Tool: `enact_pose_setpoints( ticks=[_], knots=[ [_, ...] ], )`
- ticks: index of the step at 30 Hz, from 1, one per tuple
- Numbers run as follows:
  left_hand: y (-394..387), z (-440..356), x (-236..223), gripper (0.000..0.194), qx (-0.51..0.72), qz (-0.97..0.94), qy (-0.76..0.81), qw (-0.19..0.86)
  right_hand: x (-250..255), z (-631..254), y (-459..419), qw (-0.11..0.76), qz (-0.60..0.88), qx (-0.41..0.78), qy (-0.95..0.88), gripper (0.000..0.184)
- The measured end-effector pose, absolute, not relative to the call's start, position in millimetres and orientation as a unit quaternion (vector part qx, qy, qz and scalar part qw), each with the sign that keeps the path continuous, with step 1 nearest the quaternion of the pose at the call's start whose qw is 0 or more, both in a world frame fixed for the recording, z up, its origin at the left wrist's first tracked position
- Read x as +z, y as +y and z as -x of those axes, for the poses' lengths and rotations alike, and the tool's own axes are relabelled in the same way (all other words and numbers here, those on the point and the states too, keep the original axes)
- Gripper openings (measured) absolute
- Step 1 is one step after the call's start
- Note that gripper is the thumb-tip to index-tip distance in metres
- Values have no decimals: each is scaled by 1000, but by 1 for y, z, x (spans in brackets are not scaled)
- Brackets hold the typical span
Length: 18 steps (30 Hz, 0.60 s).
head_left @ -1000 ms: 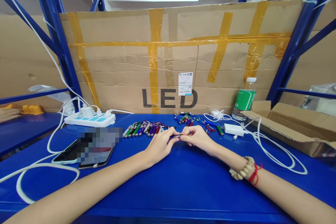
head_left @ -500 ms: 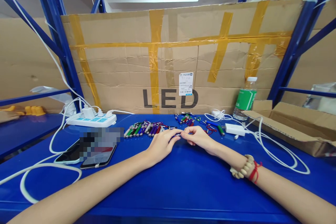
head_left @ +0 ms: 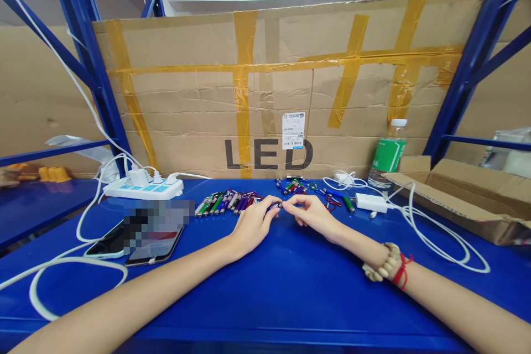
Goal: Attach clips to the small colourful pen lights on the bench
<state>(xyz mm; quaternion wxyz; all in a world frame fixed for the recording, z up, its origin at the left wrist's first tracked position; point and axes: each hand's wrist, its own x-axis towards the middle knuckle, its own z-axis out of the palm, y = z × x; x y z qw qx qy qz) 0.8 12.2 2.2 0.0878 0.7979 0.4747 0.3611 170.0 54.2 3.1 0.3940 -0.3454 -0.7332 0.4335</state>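
Observation:
My left hand (head_left: 254,228) is closed, pinching a slim dark metal tube (head_left: 275,206) that looks like a small keychain flashlight. Most of its length is hidden behind the fingers. At the tube's right end, my right hand (head_left: 312,214) has thumb and forefinger pressed together, touching it; its other fingers are curled in. Just beyond my left hand lies a row of similar flashlights (head_left: 224,203) in green, purple, silver, red and black, with clips at their far ends. A looser heap of flashlights (head_left: 295,186) sits behind my two hands.
Two phones (head_left: 155,249) lie at left, near a white power strip (head_left: 143,190) and looping cables. On the right are a white adapter (head_left: 370,203), a green-labelled bottle (head_left: 388,156) and an open cardboard box (head_left: 464,199). A tall cardboard sheet (head_left: 191,105) backs the blue table (head_left: 290,293).
Both hands have risen slightly. The tube tilts up to the right, and its right end shows more between my fingertips.

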Motion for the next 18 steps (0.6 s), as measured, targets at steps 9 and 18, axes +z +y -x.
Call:
enact_pose_setpoints(
  ticks=[9, 18],
  knots=[
    [12, -1, 3, 29, 342, -811, 461, 113, 5, -171, 53, 415, 346, 435, -720, 33],
    [14, 0, 1, 28, 334, -822, 450, 104, 7, -171, 52, 395, 366, 431, -724, 37]
  ],
)
